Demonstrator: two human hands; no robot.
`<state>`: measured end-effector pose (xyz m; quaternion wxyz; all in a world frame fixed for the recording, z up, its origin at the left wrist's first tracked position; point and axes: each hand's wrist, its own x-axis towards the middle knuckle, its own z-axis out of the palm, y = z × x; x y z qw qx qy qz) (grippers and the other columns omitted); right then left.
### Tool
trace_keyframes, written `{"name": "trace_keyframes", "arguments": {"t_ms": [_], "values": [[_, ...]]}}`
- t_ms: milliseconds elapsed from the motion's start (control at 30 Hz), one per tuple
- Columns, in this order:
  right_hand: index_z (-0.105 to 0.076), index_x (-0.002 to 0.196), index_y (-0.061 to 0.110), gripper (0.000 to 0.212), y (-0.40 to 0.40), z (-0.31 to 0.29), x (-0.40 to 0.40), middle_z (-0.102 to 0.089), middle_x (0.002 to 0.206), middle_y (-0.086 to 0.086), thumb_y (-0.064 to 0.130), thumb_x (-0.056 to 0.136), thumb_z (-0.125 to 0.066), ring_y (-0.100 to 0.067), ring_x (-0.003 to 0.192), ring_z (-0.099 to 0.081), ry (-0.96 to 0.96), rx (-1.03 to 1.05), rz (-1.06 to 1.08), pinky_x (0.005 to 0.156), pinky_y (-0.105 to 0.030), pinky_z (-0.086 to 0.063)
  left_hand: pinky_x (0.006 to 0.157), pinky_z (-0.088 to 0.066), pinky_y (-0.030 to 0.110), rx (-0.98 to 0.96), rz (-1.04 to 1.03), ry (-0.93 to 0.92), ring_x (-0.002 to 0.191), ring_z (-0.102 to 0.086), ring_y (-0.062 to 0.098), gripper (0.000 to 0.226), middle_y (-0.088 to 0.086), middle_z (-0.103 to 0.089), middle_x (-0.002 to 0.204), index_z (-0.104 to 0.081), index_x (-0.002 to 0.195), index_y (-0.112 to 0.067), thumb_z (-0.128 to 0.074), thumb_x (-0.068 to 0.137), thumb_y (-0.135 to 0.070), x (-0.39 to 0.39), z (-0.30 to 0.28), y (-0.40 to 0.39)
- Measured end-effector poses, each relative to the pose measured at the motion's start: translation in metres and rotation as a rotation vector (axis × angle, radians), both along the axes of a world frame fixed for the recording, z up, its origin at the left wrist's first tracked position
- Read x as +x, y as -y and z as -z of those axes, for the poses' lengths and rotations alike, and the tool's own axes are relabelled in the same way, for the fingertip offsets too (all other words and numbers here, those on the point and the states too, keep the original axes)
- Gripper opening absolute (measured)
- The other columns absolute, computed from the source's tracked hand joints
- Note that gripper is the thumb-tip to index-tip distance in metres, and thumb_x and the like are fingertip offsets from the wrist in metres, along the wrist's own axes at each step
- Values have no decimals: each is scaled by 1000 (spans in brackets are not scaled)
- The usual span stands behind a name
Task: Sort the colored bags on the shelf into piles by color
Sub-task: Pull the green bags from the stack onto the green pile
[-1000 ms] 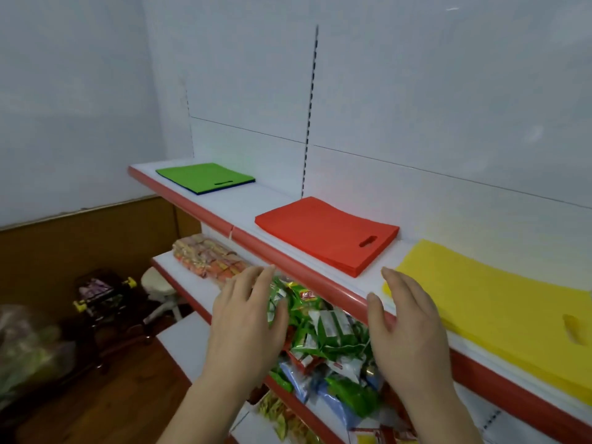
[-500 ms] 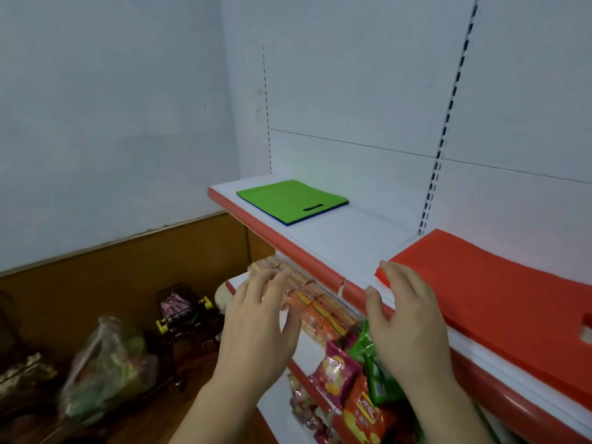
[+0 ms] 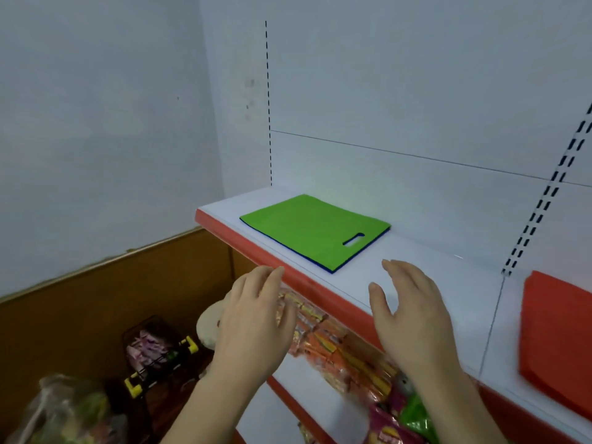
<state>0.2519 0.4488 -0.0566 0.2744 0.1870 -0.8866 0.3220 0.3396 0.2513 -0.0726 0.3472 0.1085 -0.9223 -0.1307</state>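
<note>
White wall panels with slotted uprights back a white shelf (image 3: 416, 261) edged along its near side by a red strip (image 3: 307, 283). On the far left part of this shelf lies a green bag (image 3: 307, 229), flat, with a slot handle cut near its right end; a thin blue edge shows beneath its near and right borders, indicating a blue layer under it, though what that layer is cannot be told. At the right margin of the view, well apart from the green bag, a stack of red bags (image 3: 557, 334) lies flat on the same shelf, partly cut off by the frame.

Both hands are raised in front of the shelf, palms facing away and down. Left hand (image 3: 253, 322): fingers straight and close together, tips at the level of the red strip, holding nothing. Right hand (image 3: 413, 315): fingers straight, thumb spread to the left, held over the near part of the white shelf between the green bag and the red bags, holding nothing; whether it touches the shelf cannot be told.

Below the shelf, a lower tier carries orange and yellow snack packets (image 3: 333, 341), with purple and green packets further right. At lower left stand a wooden wall panel (image 3: 96, 302), a small wire cart with yellow fittings (image 3: 157, 357) and a clear plastic bag (image 3: 64, 411).
</note>
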Motion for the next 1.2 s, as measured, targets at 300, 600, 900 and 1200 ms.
{"name": "trace_keyframes", "arguments": {"t_ms": [300, 600, 900, 1200], "values": [[-58, 132, 16, 42, 84, -4, -25, -54, 134, -1, 28, 91, -60, -18, 126, -43, 101, 28, 230, 100, -23, -27, 94, -48, 42, -11, 146, 42, 113, -55, 27, 51, 5, -60, 123, -59, 129, -12, -45, 89, -40, -83, -6, 127], [-60, 128, 15, 40, 119, -8, -78, -58, 129, -3, 28, 91, -61, -23, 119, -49, 147, 51, 401, 100, -31, -37, 91, -49, 46, -17, 249, 94, 109, -56, 33, 54, 11, -59, 122, -55, 131, -6, -50, 88, -40, -186, -5, 181], [-58, 124, 16, 48, 138, -13, -116, -56, 122, -7, 51, 91, -53, -27, 110, -52, 438, 192, 578, 90, -35, -43, 75, -52, 45, -174, 279, 162, 92, -58, 38, 53, 12, -63, 106, -60, 120, -7, -65, 83, -45, -263, -2, 209], [-62, 116, 16, 48, 158, -11, -109, -62, 102, -6, 54, 87, -60, -25, 90, -58, 552, 107, 796, 71, -32, -43, 81, -45, 38, -249, 251, 432, 102, -53, 29, 64, 7, -55, 106, -55, 103, -14, -45, 84, -74, -296, -12, 237]]}}
